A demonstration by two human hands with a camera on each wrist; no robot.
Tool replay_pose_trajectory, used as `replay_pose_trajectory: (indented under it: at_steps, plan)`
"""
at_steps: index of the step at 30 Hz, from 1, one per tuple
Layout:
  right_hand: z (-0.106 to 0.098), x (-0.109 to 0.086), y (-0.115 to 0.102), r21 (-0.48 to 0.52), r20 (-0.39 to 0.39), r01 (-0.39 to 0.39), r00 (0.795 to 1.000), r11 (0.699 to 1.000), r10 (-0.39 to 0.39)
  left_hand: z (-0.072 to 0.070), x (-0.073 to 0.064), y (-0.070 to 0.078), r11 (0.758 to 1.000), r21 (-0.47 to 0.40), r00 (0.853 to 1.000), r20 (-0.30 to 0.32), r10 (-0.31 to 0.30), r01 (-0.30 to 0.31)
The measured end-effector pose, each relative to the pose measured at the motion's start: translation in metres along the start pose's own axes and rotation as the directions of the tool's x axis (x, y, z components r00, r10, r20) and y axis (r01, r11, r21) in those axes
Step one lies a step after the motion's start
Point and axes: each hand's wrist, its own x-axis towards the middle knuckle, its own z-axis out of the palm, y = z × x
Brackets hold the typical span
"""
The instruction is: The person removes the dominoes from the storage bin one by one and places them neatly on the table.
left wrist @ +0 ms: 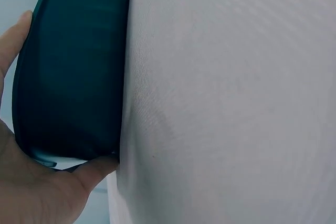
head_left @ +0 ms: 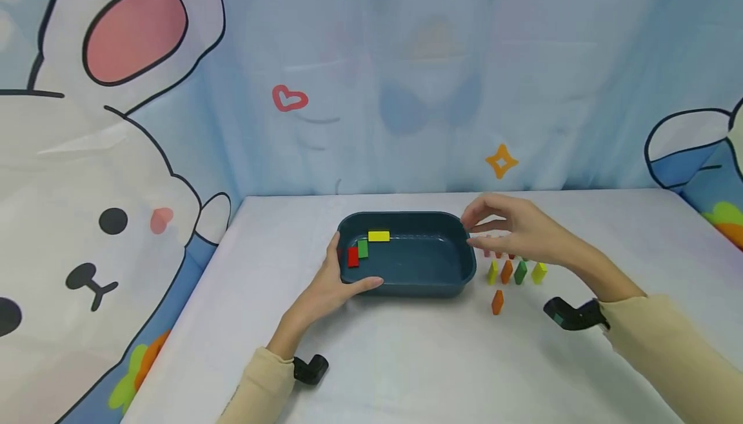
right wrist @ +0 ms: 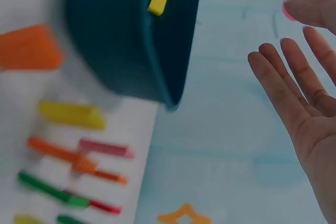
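Note:
A dark teal basin (head_left: pixel 415 282) stands on the white table with a red block (head_left: pixel 353 257), a green block (head_left: pixel 362 248) and a yellow block (head_left: pixel 379 236) inside, toward its left. My left hand (head_left: pixel 329 285) grips the basin's left end, thumb over the front wall; in the left wrist view the fingers (left wrist: pixel 14 38) lie along its rim. Over the basin's right end hovers my right hand (head_left: pixel 511 227), fingers spread and slightly bent. In the right wrist view that hand (right wrist: pixel 310 93) shows no block between thumb and fingers.
Right of the basin several upright blocks stand in rows, among them an orange block (head_left: pixel 497 302) at the front and a yellow block (head_left: pixel 539 273). Some at the back are partly hidden by the right hand. A patterned blue curtain (head_left: pixel 371 140) hangs behind the table.

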Motion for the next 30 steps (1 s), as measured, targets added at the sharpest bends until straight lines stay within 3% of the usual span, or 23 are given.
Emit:
replay_pose_trajectory:
  at_steps: [8,14,22,30]
  plan:
    - [0.021,0.072,-0.015,-0.079,0.137,0.07,0.989,0.994,-0.059,0.001,0.002,-0.001,1.0,0.005,1.0,-0.002,-0.015,0.015]
    - [0.048,0.115,-0.016,-0.206,0.306,0.168,0.947,0.964,-0.099,-0.001,0.003,-0.001,1.0,-0.004,1.0,0.009,-0.018,0.018]
    - [0.086,0.145,0.001,-0.322,0.501,0.09,0.861,0.943,0.089,-0.001,0.0,-0.001,1.0,-0.005,1.0,0.019,-0.022,0.022]
    - [0.108,0.155,0.013,-0.385,0.549,0.005,0.805,0.923,0.225,-0.002,0.0,0.001,1.0,0.014,1.0,0.016,-0.023,0.023]
